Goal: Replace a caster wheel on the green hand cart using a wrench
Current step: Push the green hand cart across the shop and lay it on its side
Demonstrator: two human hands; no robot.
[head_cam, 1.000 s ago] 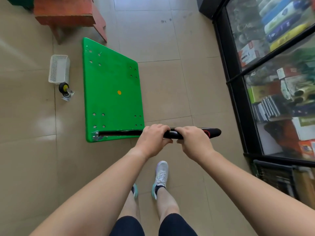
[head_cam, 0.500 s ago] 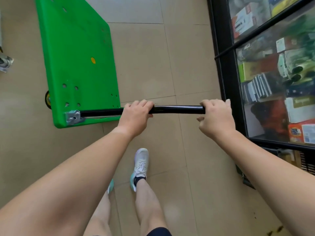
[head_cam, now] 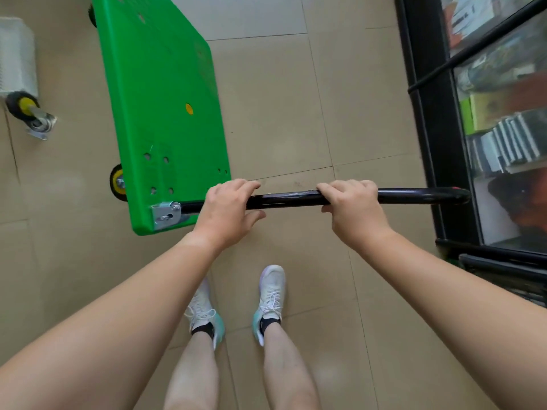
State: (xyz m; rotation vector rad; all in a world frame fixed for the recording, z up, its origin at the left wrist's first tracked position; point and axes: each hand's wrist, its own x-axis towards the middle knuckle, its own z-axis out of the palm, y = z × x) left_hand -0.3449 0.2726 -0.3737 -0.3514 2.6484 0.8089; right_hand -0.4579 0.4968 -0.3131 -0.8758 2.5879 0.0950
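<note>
- Down on the tan tiled floor (head_cam: 296, 99), the green hand cart (head_cam: 159, 113) stands with its flat deck facing up, stretching away from the person toward the upper left of the view.
- Across the cart's near end runs the handle bar (head_cam: 296, 199), black and glossy. It starts at a silver hinge bracket (head_cam: 165, 213) on the deck's near left corner and ends in a bend close to the cabinet on the right.
- The left hand (head_cam: 228, 211) grips the bar just beside the deck's near right corner. Its fingers (head_cam: 236, 186) curl over the top and the thumb lies underneath.
- The right hand (head_cam: 355, 208) holds the bar farther right, fingers (head_cam: 340, 187) wrapped over it. A bare stretch of bar shows between the two hands.
- A mounted wheel (head_cam: 117, 182), black with a yellow hub, peeks out from under the deck's left edge near the bracket. A dark wheel edge (head_cam: 92, 16) shows at the far left corner.
- The loose caster wheel (head_cam: 28, 113) lies on its side on the floor, well apart from the cart on its left. Its metal mounting plate points toward the lower right.
- A white mesh basket (head_cam: 16, 54) sits just beyond that wheel; I cannot tell whether they touch.
- The deck carries a small yellow dot (head_cam: 189, 108) near its middle and groups of bolt holes by the corners.
- A black-framed glass cabinet (head_cam: 429, 113) lines the right side; its contents are blurred.
- Two white shoes (head_cam: 270, 297) stand on the tiles below the bar.
</note>
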